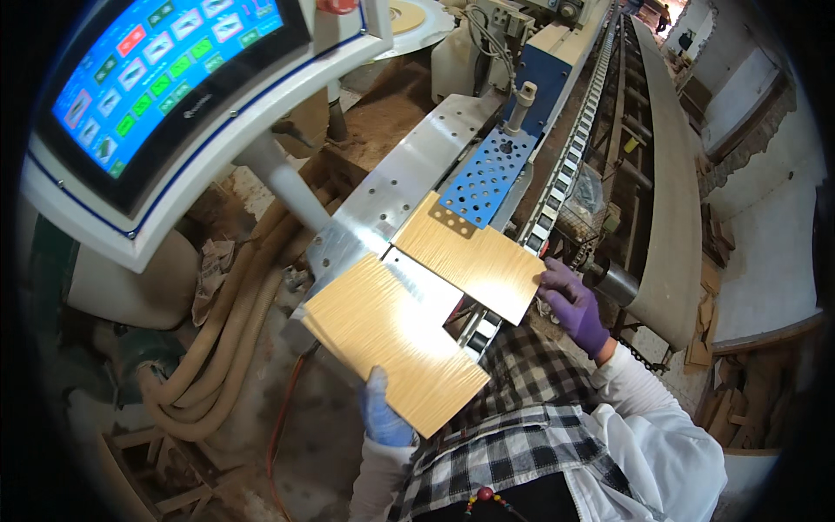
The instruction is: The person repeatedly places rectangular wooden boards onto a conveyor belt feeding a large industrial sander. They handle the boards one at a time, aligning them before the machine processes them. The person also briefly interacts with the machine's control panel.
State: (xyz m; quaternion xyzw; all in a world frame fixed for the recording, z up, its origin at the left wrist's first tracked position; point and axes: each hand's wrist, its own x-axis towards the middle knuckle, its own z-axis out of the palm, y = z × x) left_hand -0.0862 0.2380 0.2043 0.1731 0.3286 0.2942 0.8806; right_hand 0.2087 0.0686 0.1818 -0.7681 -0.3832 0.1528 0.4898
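My left hand (386,412), in a blue glove, grips the near edge of a wood-grain board (398,339). This board's far end rests on the metal machine bed (365,215). A second wood-grain board (473,261) lies farther along, its far end beneath a blue perforated guard plate (486,179). My right hand (574,303), in a purple glove, has bent fingers at the right edge of that second board. Whether these fingers grip it or only touch it, I cannot tell. A gap between the boards exposes the bed and part of a roller chain conveyor (481,336).
A touchscreen control panel (163,78) overhangs the left side on a post. Flexible hoses (241,333) curve below it. The chain track (574,156) runs away beside a long belt conveyor (662,196). Wood offcuts (737,404) lie at right; a person (663,18) stands far off.
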